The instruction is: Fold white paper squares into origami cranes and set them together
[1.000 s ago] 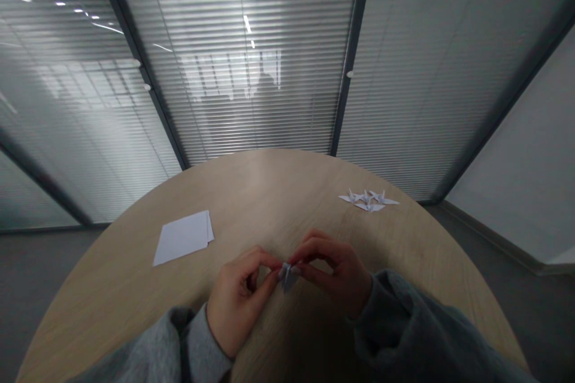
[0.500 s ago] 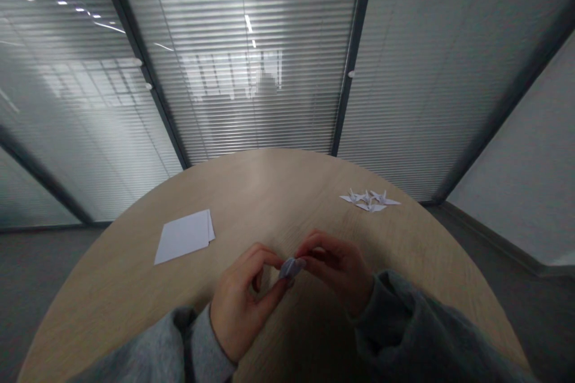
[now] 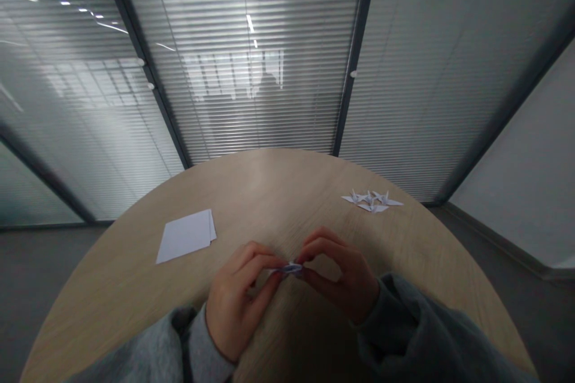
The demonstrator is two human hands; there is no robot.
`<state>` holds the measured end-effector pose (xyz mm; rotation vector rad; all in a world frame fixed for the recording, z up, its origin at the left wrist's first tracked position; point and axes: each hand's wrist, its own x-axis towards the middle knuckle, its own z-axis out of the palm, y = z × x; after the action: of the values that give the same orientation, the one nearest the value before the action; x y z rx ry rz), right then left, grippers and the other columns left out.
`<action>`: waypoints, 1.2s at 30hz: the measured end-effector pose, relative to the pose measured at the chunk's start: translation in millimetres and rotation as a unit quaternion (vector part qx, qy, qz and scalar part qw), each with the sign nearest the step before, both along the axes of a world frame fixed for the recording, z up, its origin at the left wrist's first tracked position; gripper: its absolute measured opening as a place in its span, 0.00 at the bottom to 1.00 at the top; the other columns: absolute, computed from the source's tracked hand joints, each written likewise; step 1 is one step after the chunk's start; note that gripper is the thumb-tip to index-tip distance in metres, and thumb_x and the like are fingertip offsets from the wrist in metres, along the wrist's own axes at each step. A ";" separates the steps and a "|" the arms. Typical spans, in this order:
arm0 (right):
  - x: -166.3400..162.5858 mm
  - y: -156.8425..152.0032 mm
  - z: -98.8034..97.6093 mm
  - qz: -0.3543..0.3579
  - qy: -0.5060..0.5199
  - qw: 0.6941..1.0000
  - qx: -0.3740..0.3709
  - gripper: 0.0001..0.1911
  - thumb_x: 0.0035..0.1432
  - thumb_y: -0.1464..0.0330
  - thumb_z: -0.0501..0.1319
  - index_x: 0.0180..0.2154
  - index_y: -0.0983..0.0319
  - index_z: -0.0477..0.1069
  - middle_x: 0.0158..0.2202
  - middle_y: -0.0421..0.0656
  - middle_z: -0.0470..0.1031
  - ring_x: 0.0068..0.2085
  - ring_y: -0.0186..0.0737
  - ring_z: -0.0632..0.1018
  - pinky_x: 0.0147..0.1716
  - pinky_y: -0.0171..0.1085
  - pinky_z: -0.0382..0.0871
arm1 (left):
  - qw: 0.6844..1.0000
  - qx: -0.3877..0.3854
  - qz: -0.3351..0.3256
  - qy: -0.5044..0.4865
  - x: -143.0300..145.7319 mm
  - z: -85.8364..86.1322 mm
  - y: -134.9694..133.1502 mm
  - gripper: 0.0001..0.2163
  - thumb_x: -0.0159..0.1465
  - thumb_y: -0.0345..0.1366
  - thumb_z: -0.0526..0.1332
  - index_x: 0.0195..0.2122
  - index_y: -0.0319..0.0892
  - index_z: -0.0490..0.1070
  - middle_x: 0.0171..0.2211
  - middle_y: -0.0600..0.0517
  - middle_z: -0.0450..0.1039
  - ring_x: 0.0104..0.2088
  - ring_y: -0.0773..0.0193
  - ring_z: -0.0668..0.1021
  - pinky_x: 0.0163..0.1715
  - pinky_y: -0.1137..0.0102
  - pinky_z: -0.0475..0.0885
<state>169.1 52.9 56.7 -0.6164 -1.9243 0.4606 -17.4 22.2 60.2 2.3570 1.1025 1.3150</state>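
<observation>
The folded paper (image 3: 293, 268) has just been turned level and is now steadied from 2 sides, pinched by the left hand (image 3: 238, 296) and right hand (image 3: 353, 278).

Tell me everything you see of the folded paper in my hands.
The folded paper is small, narrow and whitish, with a bluish tint in the shade. It appears layered, its long direction running roughly left to right. The left hand pinches one end, the right hand the other. Its finer creases, and whether it touches the table, I can't tell.
</observation>
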 end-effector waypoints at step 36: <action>2.7 -5.1 1.8 0.020 0.025 0.999 -0.002 0.02 0.54 0.69 0.62 0.32 0.62 0.72 0.31 0.43 0.70 0.32 0.37 0.74 0.31 0.35 0.69 | 0.999 0.025 -0.041 -0.008 -3.3 6.4 -1.2 0.06 0.63 0.26 0.57 0.34 0.40 0.72 0.30 0.51 0.72 0.31 0.66 0.72 0.30 0.73 0.66</action>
<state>171.8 47.8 58.5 -0.5644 -1.8918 0.5005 -20.7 21.0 66.6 2.3948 0.9689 1.3463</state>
